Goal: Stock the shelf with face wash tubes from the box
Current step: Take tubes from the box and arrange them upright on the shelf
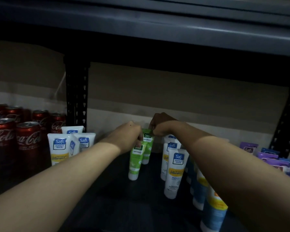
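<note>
Green face wash tubes (141, 153) stand cap-down on the shelf (114, 195): left hand (129, 137) pinches the front tube (135, 163) at its crimp, right hand (161, 125) the rear tube (147, 144). Release best follows flat-seated caps, labels forward.

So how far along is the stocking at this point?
Partly done. The left white tubes and right white tubes already stand cap-down on the shelf. In hand: the left hand grips the front green tube, and the right hand pinches the rear green tube, both standing mid-shelf. Bare shelf shows around them; the box is out of view, so what is left cannot be counted.
</note>
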